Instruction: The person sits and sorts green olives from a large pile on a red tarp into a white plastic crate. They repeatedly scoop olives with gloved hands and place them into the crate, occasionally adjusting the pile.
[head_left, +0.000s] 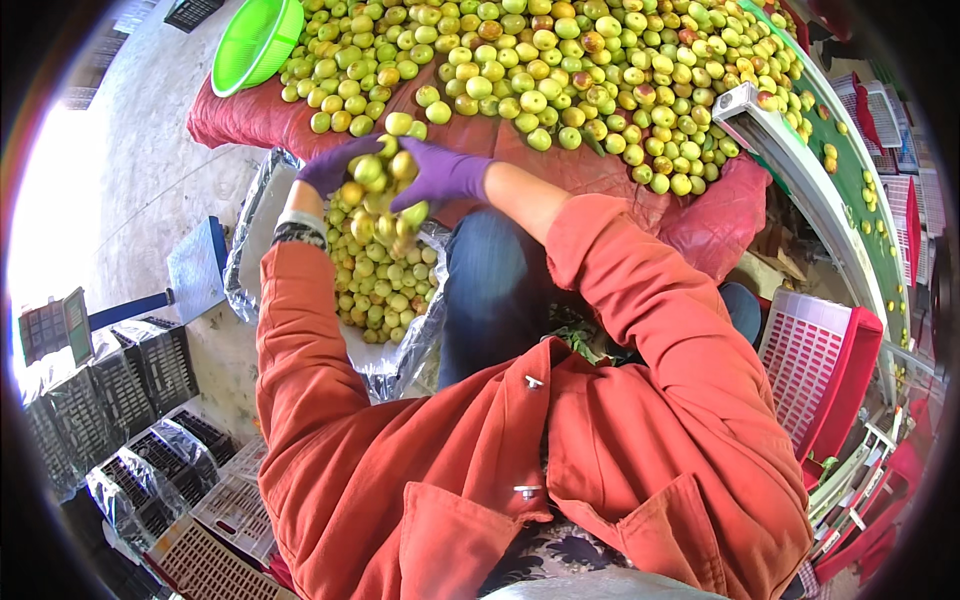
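My left hand (335, 165) and my right hand (448, 174), both in purple gloves, cup a cluster of green jujubes (367, 169) between them. The lower fruits of the cluster are blurred and spill downward. Right below is a crate (255, 225) lined with clear plastic film and a pale sheet, part filled with jujubes (382, 289). My left forearm covers part of its near left side. Just beyond my hands, a heap of green and reddish-brown jujubes (540, 67) lies on a red padded cover (480, 139).
A bright green plastic basket (259, 45) sits at the heap's left edge. On the right runs a green conveyor belt (862, 180) with scattered fruit behind a pale metal rail (817, 217). A red-and-white crate (810, 367) stands right; black crates (154, 367) stand left.
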